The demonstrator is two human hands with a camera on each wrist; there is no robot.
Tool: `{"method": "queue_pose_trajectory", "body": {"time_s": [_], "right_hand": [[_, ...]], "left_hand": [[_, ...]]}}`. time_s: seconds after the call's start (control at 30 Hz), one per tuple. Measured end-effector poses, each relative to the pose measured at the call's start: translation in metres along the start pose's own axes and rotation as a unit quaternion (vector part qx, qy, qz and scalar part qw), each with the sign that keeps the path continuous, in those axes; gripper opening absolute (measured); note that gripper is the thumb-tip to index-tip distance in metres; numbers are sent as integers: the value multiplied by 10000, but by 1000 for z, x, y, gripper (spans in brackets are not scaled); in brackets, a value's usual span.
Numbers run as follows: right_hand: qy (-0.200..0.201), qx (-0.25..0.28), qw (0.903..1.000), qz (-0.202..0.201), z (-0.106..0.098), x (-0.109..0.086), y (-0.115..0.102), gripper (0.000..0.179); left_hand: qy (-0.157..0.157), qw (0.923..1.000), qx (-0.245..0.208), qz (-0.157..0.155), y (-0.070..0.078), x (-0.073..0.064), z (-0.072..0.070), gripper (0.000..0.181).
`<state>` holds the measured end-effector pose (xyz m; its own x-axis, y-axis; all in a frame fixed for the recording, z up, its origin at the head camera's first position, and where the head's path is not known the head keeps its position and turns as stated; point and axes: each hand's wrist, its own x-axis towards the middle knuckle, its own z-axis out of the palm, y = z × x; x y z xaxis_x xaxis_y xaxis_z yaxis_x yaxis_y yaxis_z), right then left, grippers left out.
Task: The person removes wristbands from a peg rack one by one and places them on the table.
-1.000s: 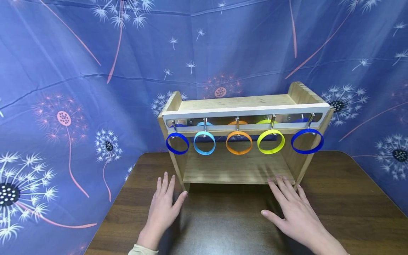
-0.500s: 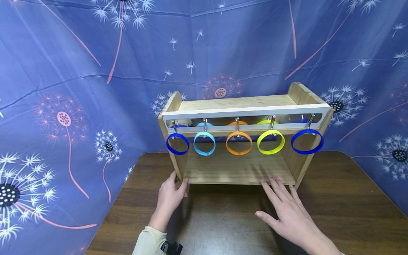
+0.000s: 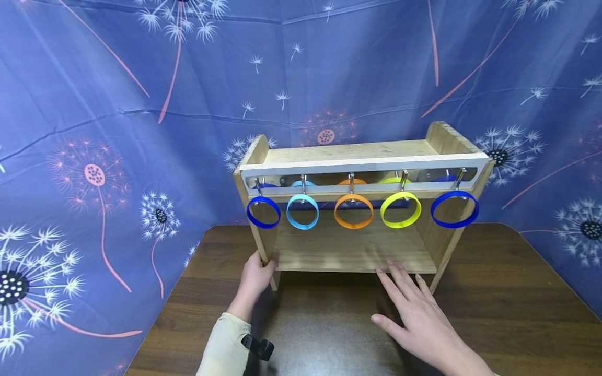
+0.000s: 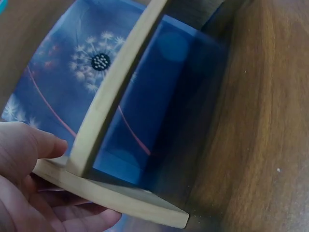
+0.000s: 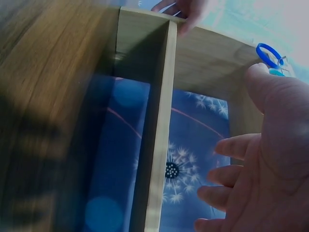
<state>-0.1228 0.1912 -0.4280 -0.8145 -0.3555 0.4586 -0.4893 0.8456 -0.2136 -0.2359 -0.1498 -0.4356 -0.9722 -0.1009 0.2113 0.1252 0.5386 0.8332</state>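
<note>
Left hand point(image 3: 255, 278) grips the rack point(image 3: 329, 246), right hand point(image 3: 415, 319) spread before it.

Head view: the rack stands upright on the bench point(image 3: 517, 292), right of centre in the frame. With only the left grip holding, a pull could skew the rack, and a jolt might shake rings point(image 3: 354, 226) off their hooks point(image 3: 351, 183). It looks pale and plain-grained, with a white-edged front bar point(image 3: 362, 163); five rings hang along it: dark blue, light blue, orange, yellow, dark blue. Left wrist view: at lower left, that grip pinches the side panel point(image 4: 140, 205), thumb inside, fingers round the outside. Right wrist view: the right grip is spread at lower right, nothing held, fingertips apart from the board's point(image 5: 164, 130) front edge.
</note>
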Motion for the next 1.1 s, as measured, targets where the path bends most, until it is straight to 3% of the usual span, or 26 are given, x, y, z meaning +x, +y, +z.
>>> {"method": "queue_pose_trajectory", "body": {"time_s": [0.2,0.6,0.77,1.1], "right_hand": [[150,-51,9995,-273,4,3,-7,82],[176,253,9982,-510,8,18,-26,77],[356,512,9952,-756,8,28,-33,75],[404,1195,9897,-673,5,43,-50,69]], "left_hand": [[-84,9998,-53,-159,-5,5,3,21],[-267,9993,-236,-119,-18,9,9,32],[-365,9986,-375,-22,-17,8,8,35],[-414,9985,-357,46,-19,8,8,34]]}}
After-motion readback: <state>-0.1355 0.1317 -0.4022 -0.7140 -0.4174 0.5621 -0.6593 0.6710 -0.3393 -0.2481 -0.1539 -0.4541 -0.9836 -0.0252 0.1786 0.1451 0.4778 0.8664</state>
